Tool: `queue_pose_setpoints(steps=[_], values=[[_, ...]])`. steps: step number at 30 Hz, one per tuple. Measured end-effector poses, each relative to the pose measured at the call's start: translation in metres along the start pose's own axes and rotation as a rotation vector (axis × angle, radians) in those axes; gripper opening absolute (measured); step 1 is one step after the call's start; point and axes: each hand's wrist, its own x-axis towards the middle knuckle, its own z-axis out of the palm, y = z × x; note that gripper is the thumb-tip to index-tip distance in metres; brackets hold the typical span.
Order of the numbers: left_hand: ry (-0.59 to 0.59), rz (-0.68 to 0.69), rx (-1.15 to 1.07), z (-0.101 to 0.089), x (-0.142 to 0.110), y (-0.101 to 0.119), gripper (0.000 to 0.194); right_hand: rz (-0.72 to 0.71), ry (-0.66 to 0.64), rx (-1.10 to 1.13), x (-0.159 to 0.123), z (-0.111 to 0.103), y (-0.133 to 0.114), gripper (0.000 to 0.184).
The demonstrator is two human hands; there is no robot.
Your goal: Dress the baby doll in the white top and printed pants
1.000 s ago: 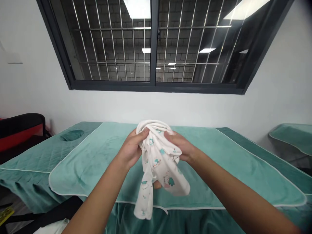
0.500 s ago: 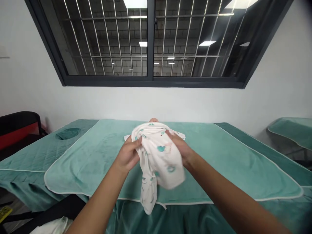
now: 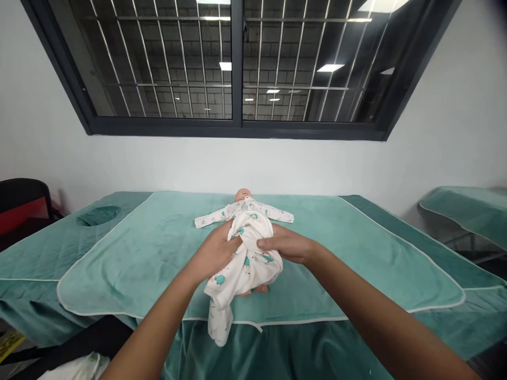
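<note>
A baby doll lies on its back on the teal cover, its head toward the wall. It wears a white printed top with both sleeves spread out. Above its lower body, both my hands hold bunched white baby pants with teal prints. My left hand is closed on the cloth at the left, fingers partly hidden in the folds. On the other side, my right hand pinches it with the thumb in front. One pant leg hangs over the bed's front edge. The doll's feet show below the cloth.
The teal cover with white piping is spread over a bed with a round hole at its left end. A black and red chair stands left; another teal-covered bed stands right. White cloth lies at lower left.
The pants have come lower and are more bunched, uncovering the doll's head, top and feet. My hands have moved closer together on the cloth. The view has shifted slightly.
</note>
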Motion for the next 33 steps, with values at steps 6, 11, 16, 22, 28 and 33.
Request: queue_pose_setpoints(steps=[6,11,16,22,28,33], values=[[-0.144,-0.262,0.042,0.02,-0.023,-0.043,0.024,0.007,0.436,-0.244,-0.045,0.008,0.087,0.03],[-0.218,-0.44,-0.032,0.048,-0.029,-0.082,0.018,0.048,0.936,-0.374,-0.065,0.006,0.18,0.016],[-0.12,-0.357,-0.117,0.064,-0.009,-0.101,0.016,0.074,1.069,-0.112,-0.043,0.004,0.207,0.024],[-0.063,-0.433,-0.411,0.069,-0.005,-0.103,0.028,-0.041,0.794,0.382,-0.028,0.005,0.184,0.023],[-0.048,-0.48,-0.695,0.063,-0.004,-0.108,0.05,-0.057,0.94,0.166,-0.019,-0.017,0.17,0.015],[0.154,-0.384,-0.353,0.069,0.026,-0.118,0.044,-0.176,0.939,0.246,0.011,-0.032,0.176,0.029]])
